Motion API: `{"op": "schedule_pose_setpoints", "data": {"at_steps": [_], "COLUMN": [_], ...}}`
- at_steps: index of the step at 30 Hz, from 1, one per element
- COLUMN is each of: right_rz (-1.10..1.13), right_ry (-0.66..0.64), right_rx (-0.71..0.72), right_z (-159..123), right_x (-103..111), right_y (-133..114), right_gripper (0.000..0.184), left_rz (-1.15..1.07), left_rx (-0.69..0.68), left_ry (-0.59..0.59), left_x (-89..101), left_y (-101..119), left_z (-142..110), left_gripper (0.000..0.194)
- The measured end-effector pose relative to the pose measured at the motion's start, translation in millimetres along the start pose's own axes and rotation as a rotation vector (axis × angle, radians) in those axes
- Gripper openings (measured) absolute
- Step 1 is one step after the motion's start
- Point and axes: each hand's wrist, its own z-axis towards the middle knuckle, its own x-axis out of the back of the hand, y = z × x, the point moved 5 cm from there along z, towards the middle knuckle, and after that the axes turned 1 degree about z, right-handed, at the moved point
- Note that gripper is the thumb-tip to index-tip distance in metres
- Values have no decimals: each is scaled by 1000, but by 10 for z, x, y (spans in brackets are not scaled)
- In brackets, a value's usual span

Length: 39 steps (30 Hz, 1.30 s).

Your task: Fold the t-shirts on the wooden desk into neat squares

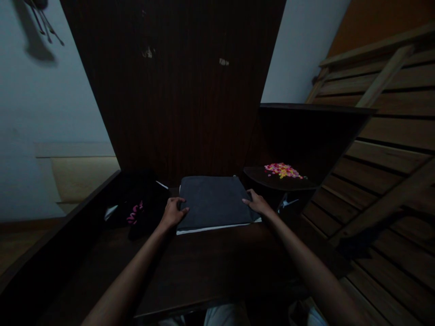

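A flat, dark grey rectangular thing with a soft-looking surface [212, 199] lies on the brown desk [204, 267]. White edges, like paper or cloth, show beneath its near side. My left hand [173, 212] grips its left edge, the thumb on top. At the opposite edge, my right hand [257, 202] has its thumb and fingers closed on the right side. Some fingertips are hidden under or behind the edges. The dim light leaves it unclear whether the grey thing is a folder or a pouch.
Dark cloth with pink lettering [135, 212] lies at the left. Pink and yellow small pieces [282, 170] are heaped on a rounded shelf [254, 176] at the right, with a pale clip-like object [286, 203] below. A tall dark panel [183, 99] rises behind; wooden slats [390, 127] stand right.
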Motion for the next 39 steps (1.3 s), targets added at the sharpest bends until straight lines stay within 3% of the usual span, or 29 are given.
{"op": "schedule_pose_setpoints", "data": {"at_steps": [5,9,12,15,19,22,25,30,33,39], "right_rz": [-119,-238,-234,-238,-451,-513,-511,-479,-487,-591], "right_ry": [-46,99,143,76,-72,-134,-171,-52,37,16], "right_rx": [-80,2,223,414,384,356,332,295,259,130], "right_z": [-42,-54,-77,-138,-229,-264,-190,185,415,631], "right_x": [46,68,-160,-541,-920,-953,-886,-715,-654,-802], "right_y": [-11,-347,-735,-951,-811,-676,-646,-740,-720,-487], "right_gripper": [39,47,43,51,66,73,76,74,71,71], "left_rz": [147,214,271,404,659,743,793,821,822,802], "left_rx": [6,-204,-387,-415,-292,-274,-275,-351,-290,-189], "left_ry": [-64,68,69,-95,-287,-308,-282,-99,-114,-166], "left_x": [73,119,-120,-511,-814,-831,-808,-776,-789,-815], "left_y": [13,318,622,723,513,426,508,711,575,321], "left_z": [-59,0,55,120,168,183,226,383,492,573], "left_gripper": [41,36,30,45,64,69,67,60,62,67]}}
